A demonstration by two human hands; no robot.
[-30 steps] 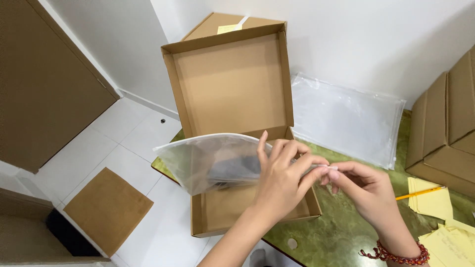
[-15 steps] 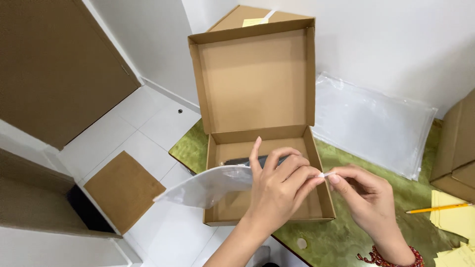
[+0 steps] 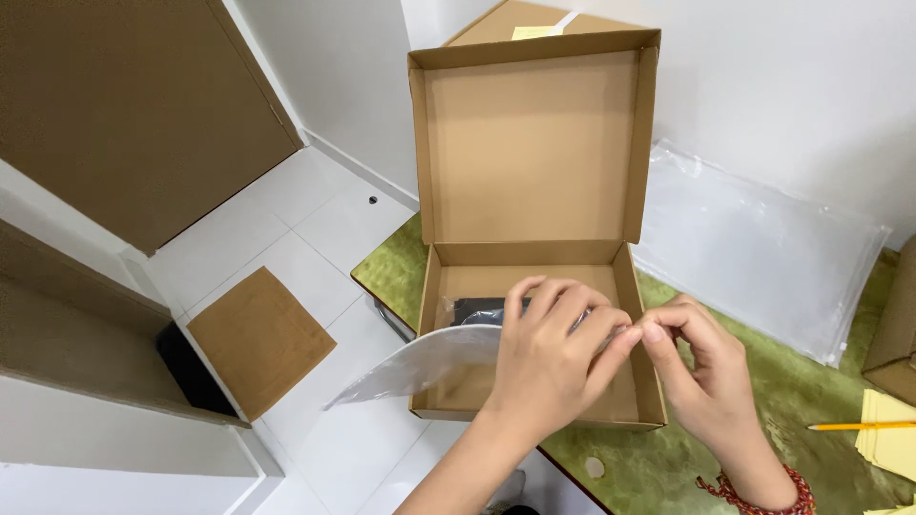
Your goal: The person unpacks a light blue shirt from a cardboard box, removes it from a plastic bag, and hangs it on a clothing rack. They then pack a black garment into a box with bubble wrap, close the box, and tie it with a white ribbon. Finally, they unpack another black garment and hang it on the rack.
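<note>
Over the open cardboard box (image 3: 534, 238), both hands pinch one end of a clear plastic bag (image 3: 420, 367) (something dark shows inside it), the left hand (image 3: 553, 358) closed on its top, the right hand (image 3: 697, 367) nipping the edge; sealing seems underway, needing a firm press along that edge.

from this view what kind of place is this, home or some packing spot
Probably a small packing spot in a room, though I can't be sure. An open cardboard box sits on a green table, clear plastic bags lean on the wall, and more cartons stand at the right.
</note>
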